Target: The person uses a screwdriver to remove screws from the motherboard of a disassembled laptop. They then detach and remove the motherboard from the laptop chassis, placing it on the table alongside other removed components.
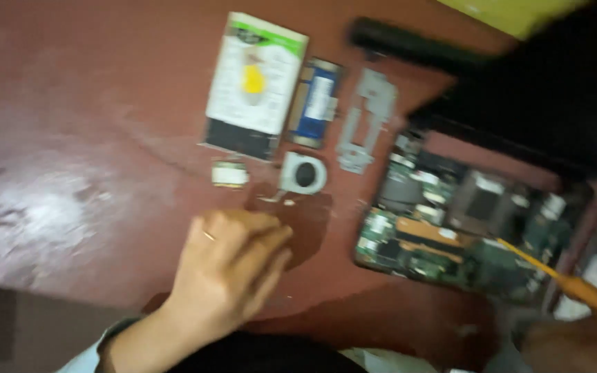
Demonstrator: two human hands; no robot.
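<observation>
My left hand [233,266] is hovering over the near middle of the reddish desk [70,138], fingers curled loosely with nothing in its grip, just short of a small round fan [303,173]. My right hand [575,342], blurred at the near right corner, seems to be gripping an orange-handled screwdriver [582,290], its tip resting on the opened laptop's circuit board [450,228].

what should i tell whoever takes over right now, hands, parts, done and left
Left hand: empty, fingers curled, over the red table near the small fan.
Right hand: holds an orange-handled screwdriver, tip on the green circuit board in the opened laptop.
Already out, laid in a row: hard drive, blue module, metal bracket, small chip.
Left: the board is still in the case.
</observation>
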